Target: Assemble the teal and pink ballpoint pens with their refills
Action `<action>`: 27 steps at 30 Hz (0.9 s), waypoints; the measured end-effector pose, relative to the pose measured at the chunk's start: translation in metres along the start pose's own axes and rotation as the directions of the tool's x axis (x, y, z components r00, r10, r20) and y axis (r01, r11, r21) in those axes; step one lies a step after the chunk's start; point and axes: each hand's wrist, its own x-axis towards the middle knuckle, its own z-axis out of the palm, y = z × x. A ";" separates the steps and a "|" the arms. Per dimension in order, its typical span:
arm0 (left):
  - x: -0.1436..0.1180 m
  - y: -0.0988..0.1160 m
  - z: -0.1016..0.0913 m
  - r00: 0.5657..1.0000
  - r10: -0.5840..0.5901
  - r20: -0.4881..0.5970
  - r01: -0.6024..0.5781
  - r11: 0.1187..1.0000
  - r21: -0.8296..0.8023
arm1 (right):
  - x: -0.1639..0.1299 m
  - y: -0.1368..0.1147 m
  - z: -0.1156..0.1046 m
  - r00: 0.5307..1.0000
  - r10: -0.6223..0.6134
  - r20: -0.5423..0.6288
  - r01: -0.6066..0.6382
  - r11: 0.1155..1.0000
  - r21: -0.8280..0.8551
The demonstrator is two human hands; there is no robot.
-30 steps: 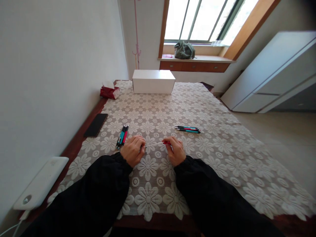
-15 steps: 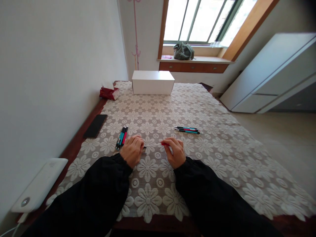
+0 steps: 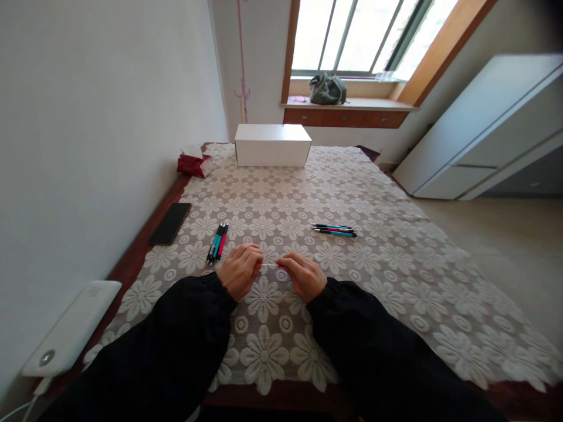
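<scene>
Above the lace-covered tabletop (image 3: 396, 281), both hands meet. Left hand (image 3: 240, 271) and right hand (image 3: 304, 276) each pinch one end of a thin pen refill (image 3: 269, 265) with their fingers.

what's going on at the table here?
A person in black sleeves works at a table under a lace tablecloth. The left hand and right hand are close together, both pinching a thin pen part, white with a red end. One bundle of pens lies just left of the hands, another group of pens to the right. A black phone, a white box and a tissue pack sit farther off.
</scene>
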 end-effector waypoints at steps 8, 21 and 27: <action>0.002 0.006 -0.008 0.996 -0.084 0.022 0.084 0.996 -0.034 | 0.001 0.000 -0.001 0.999 -0.023 0.048 0.023 1.000 0.007; 0.000 0.002 -0.009 0.987 -0.157 -0.032 0.153 0.984 -0.090 | 0.001 -0.002 0.000 0.999 0.037 0.026 -0.038 0.998 0.050; 0.001 0.001 -0.010 0.991 -0.114 -0.075 0.108 0.991 -0.074 | -0.001 -0.002 0.000 0.997 0.077 -0.011 -0.075 0.992 0.103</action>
